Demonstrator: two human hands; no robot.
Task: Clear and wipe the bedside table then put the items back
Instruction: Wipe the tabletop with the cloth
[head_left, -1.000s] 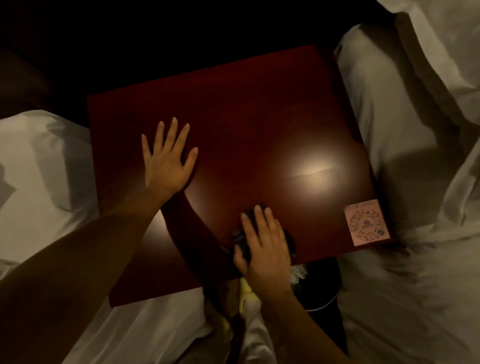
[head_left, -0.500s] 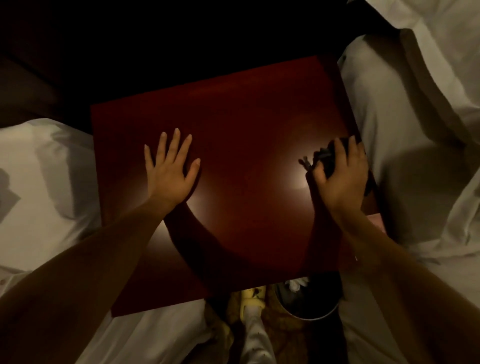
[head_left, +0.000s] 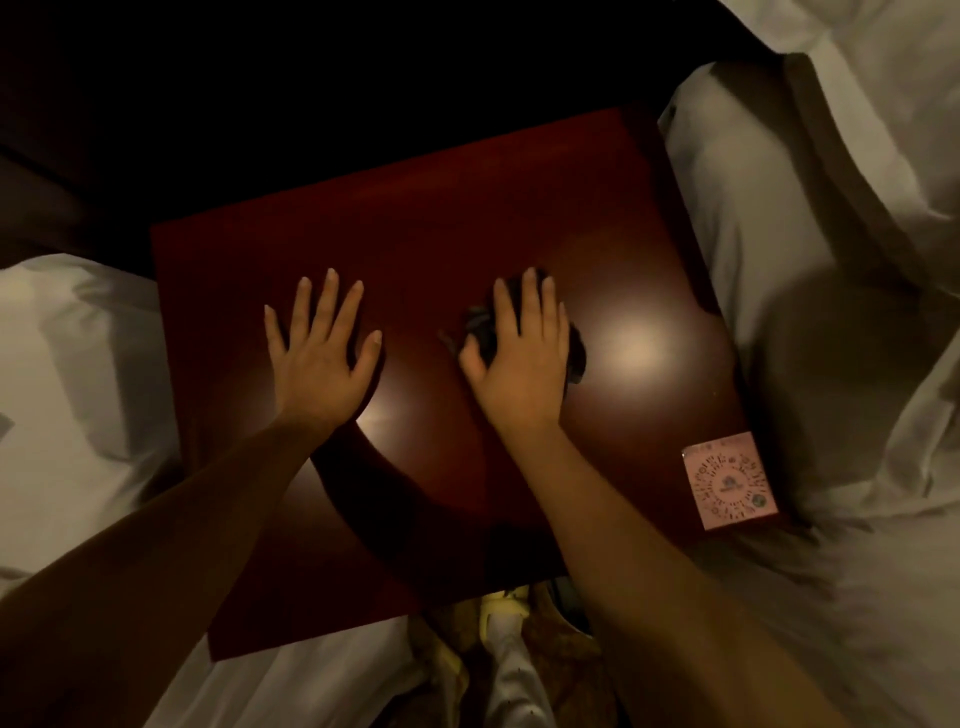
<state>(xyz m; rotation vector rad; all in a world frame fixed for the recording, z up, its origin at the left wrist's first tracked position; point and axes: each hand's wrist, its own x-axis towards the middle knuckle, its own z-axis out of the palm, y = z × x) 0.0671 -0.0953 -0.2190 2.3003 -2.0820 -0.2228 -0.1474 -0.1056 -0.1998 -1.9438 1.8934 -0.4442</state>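
Observation:
The dark red bedside table (head_left: 467, 218) fills the middle of the view, its glossy top bare apart from a pink sticker. My left hand (head_left: 319, 353) lies flat on the left half, fingers spread, holding nothing. My right hand (head_left: 519, 358) presses down on a crumpled dark cloth (head_left: 574, 351) near the table's centre; the cloth shows around the fingers and at the hand's right side, the rest is hidden under the palm.
A pink square sticker (head_left: 730, 480) with a printed code sits at the table's near right corner. White bedding lies on the left (head_left: 67, 395) and on the right (head_left: 810, 312). Below the table's front edge are patterned floor and my foot (head_left: 506, 623).
My right hand has slid the cloth from the front edge to the right side, then back to the centre. The left hand has stayed flat in place.

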